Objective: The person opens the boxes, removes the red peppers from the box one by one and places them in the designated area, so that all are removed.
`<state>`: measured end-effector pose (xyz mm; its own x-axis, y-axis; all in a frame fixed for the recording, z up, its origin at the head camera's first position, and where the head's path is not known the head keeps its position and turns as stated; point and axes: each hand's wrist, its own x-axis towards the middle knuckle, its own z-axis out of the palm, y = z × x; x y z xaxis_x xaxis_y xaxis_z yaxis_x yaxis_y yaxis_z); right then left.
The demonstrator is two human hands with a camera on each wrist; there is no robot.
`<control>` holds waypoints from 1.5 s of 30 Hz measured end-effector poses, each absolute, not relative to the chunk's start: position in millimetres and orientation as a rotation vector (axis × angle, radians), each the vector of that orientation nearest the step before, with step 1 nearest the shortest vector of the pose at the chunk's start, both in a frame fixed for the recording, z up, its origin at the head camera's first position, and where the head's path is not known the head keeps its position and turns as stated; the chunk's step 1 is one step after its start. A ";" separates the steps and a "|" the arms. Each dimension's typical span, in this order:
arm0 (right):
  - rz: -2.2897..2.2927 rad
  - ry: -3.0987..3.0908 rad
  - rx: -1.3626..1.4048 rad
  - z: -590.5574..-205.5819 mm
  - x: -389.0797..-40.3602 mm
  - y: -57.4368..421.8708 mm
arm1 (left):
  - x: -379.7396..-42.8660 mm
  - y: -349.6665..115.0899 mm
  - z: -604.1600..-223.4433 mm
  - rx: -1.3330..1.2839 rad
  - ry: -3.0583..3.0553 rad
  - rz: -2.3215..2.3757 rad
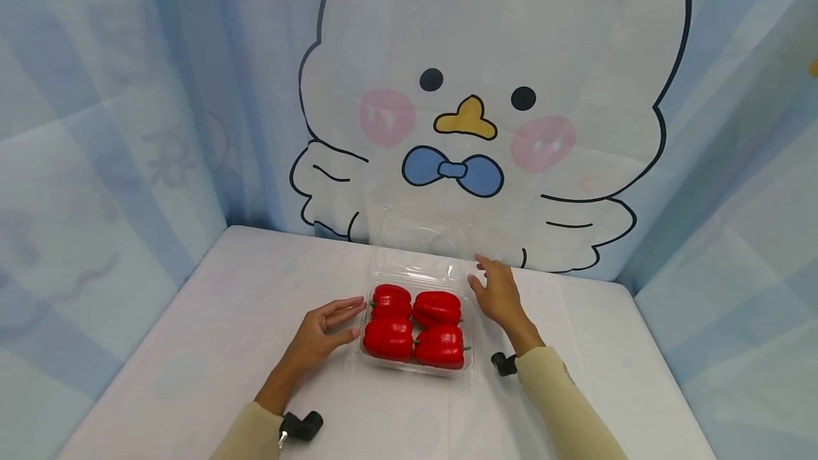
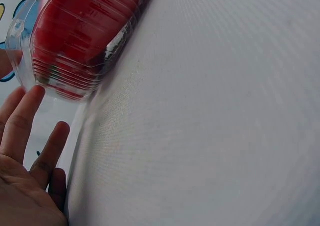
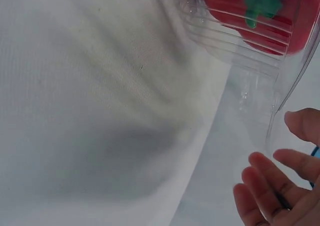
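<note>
Clear plastic is forming the box (image 1: 409, 368) that is sitting before us on the white counter (image 1: 575, 346), its transparent lid (image 1: 422, 236) standing raised at the back. Inside, we are seeing four red bell peppers lying on their sides, two by two: a back-left pepper (image 1: 391, 302), a back-right pepper (image 1: 437, 308), a front-left pepper (image 1: 388, 338) and a front-right pepper (image 1: 439, 346). We are holding our left grip (image 1: 322, 332) at the left side of the box, fingers stretching nearly straight, thumb standing apart, and it is clasping nothing; the fingertips are lying so close to the plastic that we are struggling to tell contact from a slight gap. We are holding our right grip (image 1: 501, 294) just beside the box's back-right corner, near the lid's lower edge, its fingers bending gently, with a gap showing between them and the thumb, and it is clasping nothing either. Beige sleeves (image 1: 565, 403) are covering our forearms. Beyond the counter, a pale blue backdrop (image 1: 271, 91) is showing a white cartoon bird (image 1: 498, 20) wearing a blue bow tie (image 1: 453, 170)
</note>
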<state>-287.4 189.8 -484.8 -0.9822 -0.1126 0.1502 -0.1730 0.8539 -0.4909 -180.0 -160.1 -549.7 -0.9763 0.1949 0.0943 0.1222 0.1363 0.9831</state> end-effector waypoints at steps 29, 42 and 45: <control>1.037 -2.734 0.357 -460.6 -204.4 171.3 | -178.5 -159.2 -547.0 0.317 2.310 2.008; 1.066 -2.756 0.371 -478.1 -171.3 163.9 | -179.3 -159.7 -547.9 0.267 2.308 1.994; 1.071 -2.769 0.372 -480.0 -166.3 162.2 | -179.0 -159.4 -547.2 0.272 2.311 1.995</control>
